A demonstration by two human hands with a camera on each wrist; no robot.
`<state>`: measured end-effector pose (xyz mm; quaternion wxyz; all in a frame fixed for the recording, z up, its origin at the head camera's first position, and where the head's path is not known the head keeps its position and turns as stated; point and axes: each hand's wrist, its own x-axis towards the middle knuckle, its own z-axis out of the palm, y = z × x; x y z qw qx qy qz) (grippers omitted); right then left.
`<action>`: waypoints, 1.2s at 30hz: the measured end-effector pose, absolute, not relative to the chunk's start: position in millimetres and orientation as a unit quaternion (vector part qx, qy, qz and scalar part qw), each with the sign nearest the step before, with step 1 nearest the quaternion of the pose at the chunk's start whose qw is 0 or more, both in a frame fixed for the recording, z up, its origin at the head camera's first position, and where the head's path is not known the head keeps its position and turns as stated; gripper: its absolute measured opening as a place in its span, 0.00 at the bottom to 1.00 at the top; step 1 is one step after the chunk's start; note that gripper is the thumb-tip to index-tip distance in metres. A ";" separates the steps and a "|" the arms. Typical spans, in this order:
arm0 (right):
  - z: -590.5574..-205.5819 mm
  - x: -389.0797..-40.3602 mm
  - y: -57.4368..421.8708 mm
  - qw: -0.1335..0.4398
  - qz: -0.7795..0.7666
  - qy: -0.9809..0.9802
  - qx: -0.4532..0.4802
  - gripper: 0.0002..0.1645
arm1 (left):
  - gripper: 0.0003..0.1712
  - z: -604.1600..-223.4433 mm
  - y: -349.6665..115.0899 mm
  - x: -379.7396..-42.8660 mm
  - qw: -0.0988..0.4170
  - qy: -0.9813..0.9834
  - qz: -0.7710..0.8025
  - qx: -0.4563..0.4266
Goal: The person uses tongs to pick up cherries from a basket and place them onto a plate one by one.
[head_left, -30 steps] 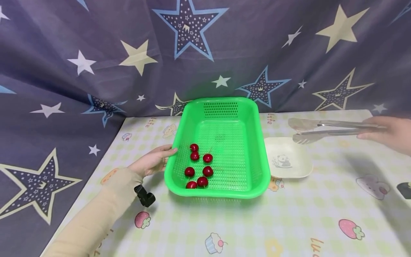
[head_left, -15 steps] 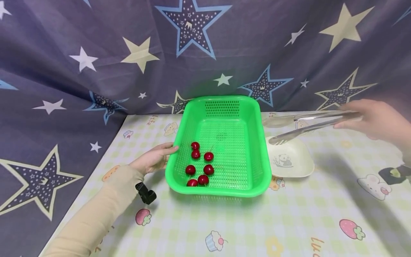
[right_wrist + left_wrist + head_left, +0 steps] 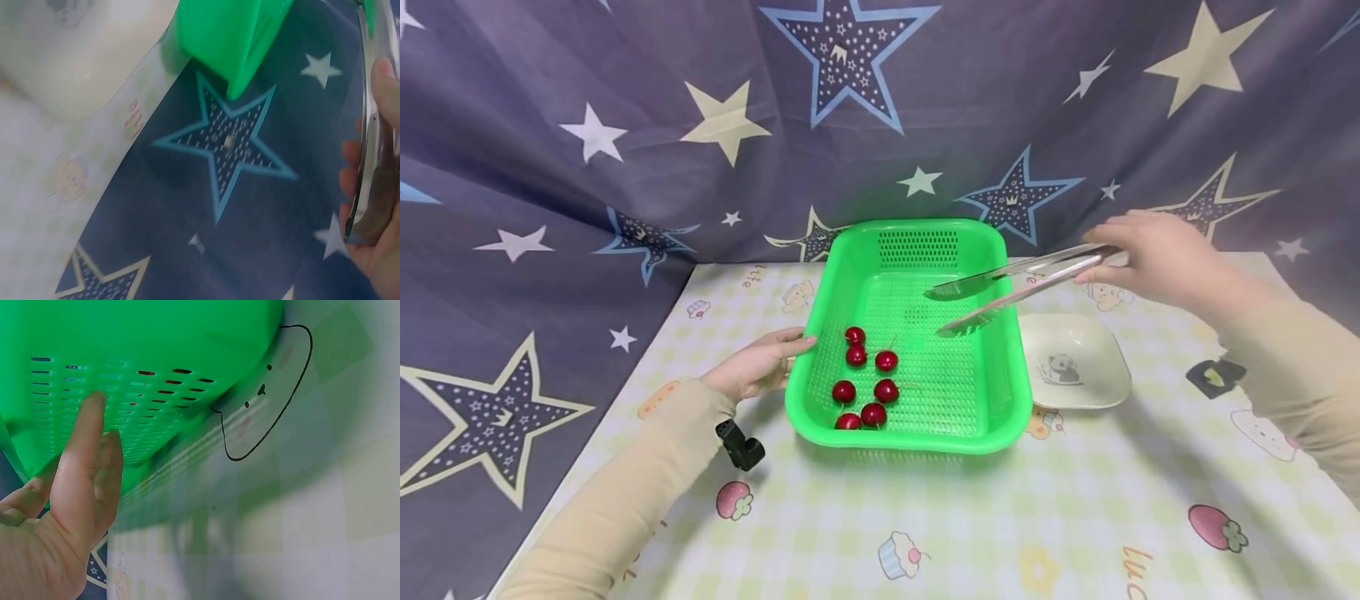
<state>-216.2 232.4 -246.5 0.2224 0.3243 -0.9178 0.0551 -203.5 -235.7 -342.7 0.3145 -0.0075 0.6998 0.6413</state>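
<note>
Right hand (image 3: 1157, 254) gripped tongs (image 3: 1048, 282), fingers curled; tips stood apart over basket (image 3: 917, 447). Left hand (image 3: 763, 362), fingers straight, touched basket's left side. Cherries (image 3: 886, 390) lay inside, near left. Steady basket, light squeeze seemed advisable.

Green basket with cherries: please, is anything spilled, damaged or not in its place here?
Nothing stands out. The seven visible cherries lie inside the green plastic basket, mostly toward its left side, and none shows spilled outside. The panda-printed dish sits upright beside it. I see no damage.
</note>
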 end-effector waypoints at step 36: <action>-227.6 -251.8 107.4 0.093 -0.070 -0.918 0.379 0.18 | 0.38 -342.1 -236.2 -205.1 0.313 0.691 0.651 -0.010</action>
